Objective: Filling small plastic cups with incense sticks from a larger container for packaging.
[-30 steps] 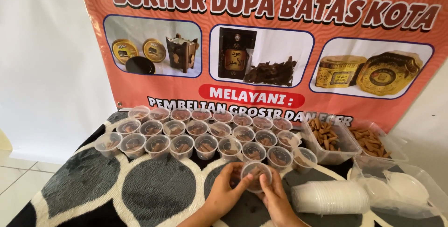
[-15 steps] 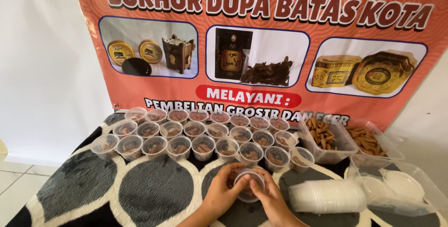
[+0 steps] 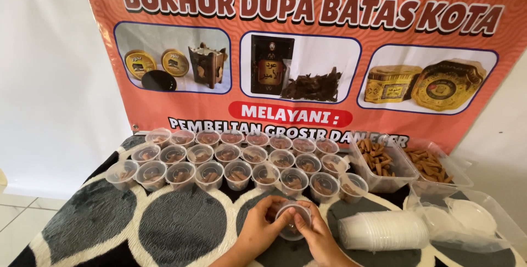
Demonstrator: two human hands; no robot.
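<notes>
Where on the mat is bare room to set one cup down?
Free: the mat left of the left hand, in front of the rows of cups. Crowded: the lid stack beside the right hand, and the tubs behind it. Both hands hold one cup.

Both hands partly cover the small cup (image 3: 292,220), its contents seemingly hidden.

A surface (image 3: 181,228) covered in a black, grey and white circle-patterned cloth is carrying three rows of small clear cups (image 3: 236,160) holding brown pieces. To their right, two clear tubs (image 3: 384,162) of brown sticks are sitting side by side. Nearer the front right, a stack of white lids (image 3: 384,231) is lying beside a clear container (image 3: 472,217).
</notes>
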